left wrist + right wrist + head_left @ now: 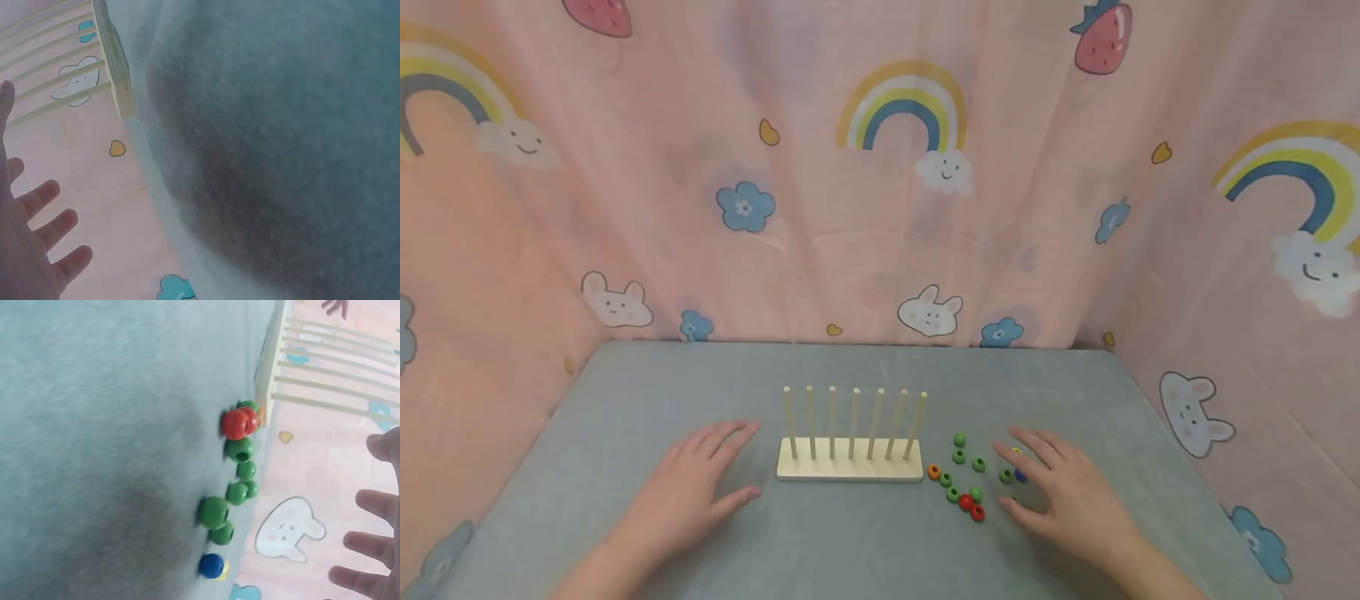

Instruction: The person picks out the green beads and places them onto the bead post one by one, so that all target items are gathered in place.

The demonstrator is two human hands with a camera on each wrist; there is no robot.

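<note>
A pale wooden stand point(850, 472) with a row of upright pegs sits mid-table, its pegs bare. My left hand point(688, 483) hovers left of it, fingers spread and holding nothing; the left wrist view shows the same loose fingers point(40, 200). Over the right part of the bead group is my right hand point(1063, 496), thumb and fingers apart around nothing. Loose beads lie between the stand and that hand: several green beads point(958, 456), two red beads point(977, 512), an orange bead point(934, 472), a blue bead point(211, 565) and a yellow bead point(225, 570). The right fingers partly cover some.
A blue-grey cloth point(842, 550) covers the table. Behind and at both sides hangs a pink curtain point(820, 275) printed with rainbows, clouds, rabbits and flowers, close to the table's back edge.
</note>
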